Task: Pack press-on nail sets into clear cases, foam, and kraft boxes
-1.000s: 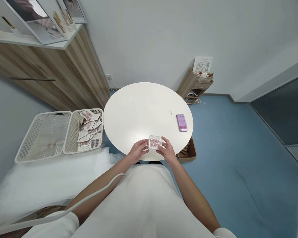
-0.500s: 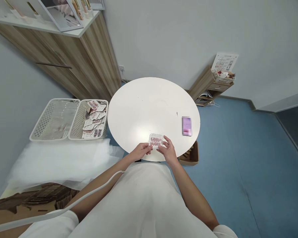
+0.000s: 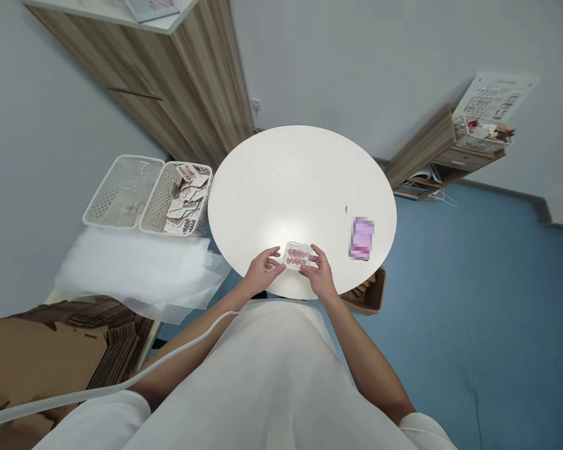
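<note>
Over the near part of the round white table [image 3: 309, 169] is a clear plastic case of press-on nails [image 3: 298, 255], with pinkish nails in two rows. My right hand [image 3: 321, 275] grips its right side, thumb at the lower edge and fingers at the upper right corner. On the opposite side, my left hand [image 3: 261, 272] has its fingers apart, and its thumb tip is at or just beside the case's lower left corner. I cannot tell whether that thumb touches it. A pixelated purple item [image 3: 362, 239] lies to the right on the table.
Left of the table stand a white basket of nail cards [image 3: 187, 200] and another white basket with clear plastic pieces [image 3: 126, 194]. Nearer are white foam sheets [image 3: 136, 265] and flattened cardboard [image 3: 42, 356]. A cardboard box [image 3: 373, 294] sits under the table's right edge.
My left fingers have spread and come off the case's left side, while my right hand keeps its grip. The camera view has shifted, so the surroundings appear moved.
</note>
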